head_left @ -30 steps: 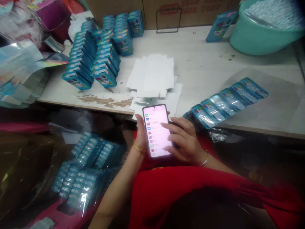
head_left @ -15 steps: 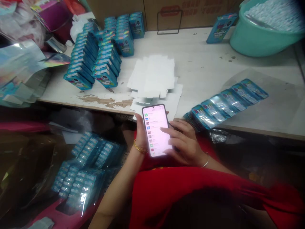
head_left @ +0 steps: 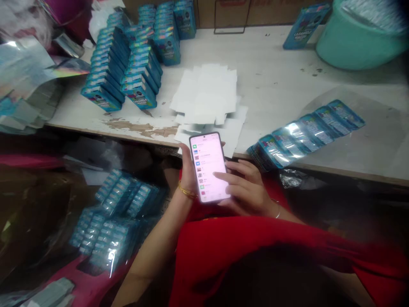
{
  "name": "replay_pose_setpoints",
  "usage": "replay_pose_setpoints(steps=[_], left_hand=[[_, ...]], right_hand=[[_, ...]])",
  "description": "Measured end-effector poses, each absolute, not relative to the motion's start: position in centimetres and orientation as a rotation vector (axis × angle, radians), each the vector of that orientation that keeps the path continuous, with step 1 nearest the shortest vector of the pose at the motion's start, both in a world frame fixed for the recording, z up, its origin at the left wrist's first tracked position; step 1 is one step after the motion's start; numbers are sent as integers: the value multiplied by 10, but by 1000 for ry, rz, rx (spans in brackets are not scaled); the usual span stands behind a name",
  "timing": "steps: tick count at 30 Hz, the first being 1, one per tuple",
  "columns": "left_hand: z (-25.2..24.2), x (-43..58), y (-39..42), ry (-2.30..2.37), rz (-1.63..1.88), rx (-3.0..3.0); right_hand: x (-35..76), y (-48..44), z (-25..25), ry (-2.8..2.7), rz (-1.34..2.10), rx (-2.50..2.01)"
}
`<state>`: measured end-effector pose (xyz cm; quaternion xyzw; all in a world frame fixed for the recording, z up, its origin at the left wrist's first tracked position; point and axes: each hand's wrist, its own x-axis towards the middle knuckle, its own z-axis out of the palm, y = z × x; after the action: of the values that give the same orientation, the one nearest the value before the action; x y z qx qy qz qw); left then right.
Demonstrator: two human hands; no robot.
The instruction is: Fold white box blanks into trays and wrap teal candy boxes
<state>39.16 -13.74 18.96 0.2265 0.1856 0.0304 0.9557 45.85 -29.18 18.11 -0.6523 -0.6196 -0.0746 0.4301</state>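
A smartphone (head_left: 209,168) with a lit list on its screen rests in my left hand (head_left: 189,170), whose thumb lies along the near-left edge. The fingers of that hand pass behind the phone and are mostly hidden. Over the right side of the screen, my right hand (head_left: 251,187) has its fingers stretched and apart, with one fingertip at the middle of the list. Whether that fingertip touches the glass I cannot tell. Just beyond the phone, white flat card blanks (head_left: 206,94) lie stacked at the table's front edge.
Rows of blue boxes (head_left: 140,91) stand at the table's left. A wrapped row of blue packs (head_left: 306,132) lies at the right. Behind are a single blue box (head_left: 305,27) and a teal tub (head_left: 358,47) of small pale pieces. Wrapped bundles (head_left: 111,243) sit low at left.
The view has shifted slightly, so the table things sit higher in the picture. The right fingertip stays over the screen, and the phone remains in the left hand.
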Motion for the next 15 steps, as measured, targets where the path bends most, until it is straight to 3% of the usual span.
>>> replay_pose_setpoints(steps=[15], left_hand=[[188,391,-134,341,58,427]], right_hand=[[459,-290,179,-1527,-178,-1656]])
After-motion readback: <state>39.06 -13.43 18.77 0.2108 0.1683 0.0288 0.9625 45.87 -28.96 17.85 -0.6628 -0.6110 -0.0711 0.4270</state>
